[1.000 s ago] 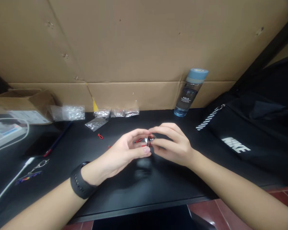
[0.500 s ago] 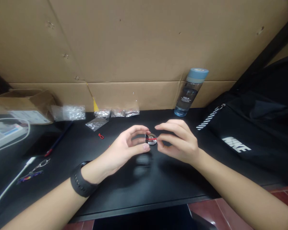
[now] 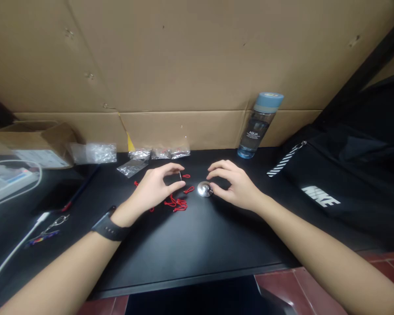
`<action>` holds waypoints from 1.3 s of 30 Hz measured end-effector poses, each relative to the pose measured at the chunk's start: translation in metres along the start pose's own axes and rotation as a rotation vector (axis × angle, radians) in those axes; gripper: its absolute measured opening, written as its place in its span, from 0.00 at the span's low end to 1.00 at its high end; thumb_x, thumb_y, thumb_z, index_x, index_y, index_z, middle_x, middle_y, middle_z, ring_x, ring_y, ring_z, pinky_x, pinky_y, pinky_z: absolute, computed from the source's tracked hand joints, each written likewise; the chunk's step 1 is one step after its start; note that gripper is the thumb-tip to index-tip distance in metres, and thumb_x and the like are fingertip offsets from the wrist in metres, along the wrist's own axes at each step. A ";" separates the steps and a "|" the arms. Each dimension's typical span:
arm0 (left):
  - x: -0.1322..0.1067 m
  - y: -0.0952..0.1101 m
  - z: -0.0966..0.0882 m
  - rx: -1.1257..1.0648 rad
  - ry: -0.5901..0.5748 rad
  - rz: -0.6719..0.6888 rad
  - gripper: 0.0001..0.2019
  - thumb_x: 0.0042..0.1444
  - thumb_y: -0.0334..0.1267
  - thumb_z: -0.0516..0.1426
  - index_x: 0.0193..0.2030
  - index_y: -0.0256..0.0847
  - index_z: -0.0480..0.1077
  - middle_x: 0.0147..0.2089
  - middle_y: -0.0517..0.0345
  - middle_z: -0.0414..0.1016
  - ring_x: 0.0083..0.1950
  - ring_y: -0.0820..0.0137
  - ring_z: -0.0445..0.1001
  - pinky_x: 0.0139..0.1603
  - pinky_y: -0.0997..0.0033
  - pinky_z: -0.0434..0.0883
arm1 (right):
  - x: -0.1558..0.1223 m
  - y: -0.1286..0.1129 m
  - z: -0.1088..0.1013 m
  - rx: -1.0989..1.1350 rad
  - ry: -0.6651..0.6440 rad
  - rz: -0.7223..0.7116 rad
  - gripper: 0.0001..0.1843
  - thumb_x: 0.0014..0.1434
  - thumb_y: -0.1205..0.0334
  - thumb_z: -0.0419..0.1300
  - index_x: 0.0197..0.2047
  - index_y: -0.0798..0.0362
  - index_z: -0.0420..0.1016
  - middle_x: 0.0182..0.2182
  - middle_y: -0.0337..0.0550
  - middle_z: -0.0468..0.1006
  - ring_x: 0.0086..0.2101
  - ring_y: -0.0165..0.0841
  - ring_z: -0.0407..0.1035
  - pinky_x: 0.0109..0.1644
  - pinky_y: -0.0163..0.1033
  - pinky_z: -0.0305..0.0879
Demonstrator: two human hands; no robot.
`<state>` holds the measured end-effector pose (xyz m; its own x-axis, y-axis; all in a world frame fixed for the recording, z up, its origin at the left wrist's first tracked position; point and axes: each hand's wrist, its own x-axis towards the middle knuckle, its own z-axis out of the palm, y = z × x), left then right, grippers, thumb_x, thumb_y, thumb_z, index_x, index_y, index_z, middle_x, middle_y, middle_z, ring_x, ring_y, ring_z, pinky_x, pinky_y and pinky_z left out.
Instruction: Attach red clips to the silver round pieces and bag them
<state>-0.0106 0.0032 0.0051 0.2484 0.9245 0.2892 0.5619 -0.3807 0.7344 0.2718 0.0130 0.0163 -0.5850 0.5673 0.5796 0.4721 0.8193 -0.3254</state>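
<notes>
Red cords (image 3: 181, 204) lie on the black desk (image 3: 200, 253), below and between our two hands, in the head view. Our left hand (image 3: 157, 186) holds a thin piece (image 3: 180, 176), with the thumb at its near end and the fingertips at its far end; we see it edge-on, so its face we cannot tell. We think this edge grip leaves both sides of it free. Our right hand (image 3: 238, 187) is well apart from the left one, its thumb and fingers parted and curved beside the silver disc (image 3: 203, 189). The disc rests on the desk, so probably the hand need not carry its weight. If the thumb touches its rim, we cannot tell. Beyond the left hand lie the packets (image 3: 180, 153); beyond the right hand stands the bottle (image 3: 253, 131), perhaps put there to leave room for both hands.
</notes>
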 end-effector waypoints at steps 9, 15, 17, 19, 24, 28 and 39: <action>0.007 -0.019 -0.009 0.326 -0.102 -0.059 0.15 0.58 0.46 0.66 0.49 0.46 0.73 0.49 0.57 0.83 0.51 0.56 0.80 0.63 0.46 0.63 | -0.003 0.011 0.008 0.093 -0.320 0.124 0.21 0.55 0.65 0.70 0.52 0.49 0.75 0.48 0.45 0.80 0.47 0.40 0.74 0.54 0.48 0.71; 0.001 -0.001 0.003 0.495 -0.027 0.074 0.12 0.62 0.48 0.63 0.47 0.46 0.74 0.51 0.52 0.78 0.56 0.54 0.72 0.57 0.51 0.58 | -0.002 0.014 0.013 0.109 -0.304 0.168 0.20 0.58 0.63 0.70 0.53 0.51 0.74 0.45 0.44 0.81 0.43 0.37 0.75 0.50 0.44 0.70; -0.003 0.005 0.011 0.532 -0.012 0.134 0.12 0.63 0.50 0.62 0.44 0.45 0.76 0.49 0.51 0.77 0.56 0.54 0.70 0.56 0.52 0.57 | -0.001 0.014 0.013 0.113 -0.302 0.171 0.20 0.58 0.63 0.71 0.53 0.50 0.75 0.46 0.44 0.82 0.44 0.37 0.75 0.51 0.44 0.70; -0.006 0.009 0.018 0.554 -0.042 0.179 0.12 0.63 0.50 0.63 0.45 0.45 0.77 0.48 0.50 0.77 0.57 0.53 0.68 0.56 0.52 0.57 | 0.000 0.015 0.010 0.111 -0.309 0.168 0.19 0.58 0.63 0.71 0.52 0.50 0.76 0.45 0.44 0.82 0.43 0.37 0.76 0.51 0.43 0.70; -0.007 0.007 0.027 0.565 -0.124 0.173 0.10 0.65 0.47 0.62 0.46 0.45 0.78 0.49 0.49 0.79 0.57 0.52 0.68 0.54 0.52 0.56 | 0.000 0.015 0.008 0.077 -0.317 0.134 0.17 0.57 0.63 0.70 0.50 0.51 0.77 0.44 0.45 0.82 0.45 0.39 0.76 0.52 0.45 0.70; -0.004 0.002 0.026 0.560 -0.106 0.146 0.06 0.65 0.42 0.62 0.39 0.44 0.77 0.47 0.51 0.79 0.55 0.54 0.68 0.53 0.54 0.56 | -0.002 0.014 0.014 0.054 -0.302 0.143 0.27 0.56 0.58 0.73 0.58 0.50 0.75 0.50 0.47 0.82 0.48 0.41 0.76 0.54 0.47 0.71; -0.006 0.012 0.021 0.490 0.009 0.174 0.06 0.70 0.40 0.56 0.42 0.45 0.74 0.45 0.56 0.83 0.53 0.59 0.73 0.53 0.55 0.52 | 0.001 0.013 0.011 0.160 -0.280 0.171 0.24 0.52 0.70 0.69 0.53 0.50 0.79 0.43 0.43 0.83 0.40 0.36 0.77 0.47 0.40 0.72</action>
<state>0.0107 -0.0075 -0.0009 0.3653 0.8461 0.3881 0.8169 -0.4913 0.3022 0.2699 0.0255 0.0044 -0.6748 0.6799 0.2869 0.4828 0.7008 -0.5252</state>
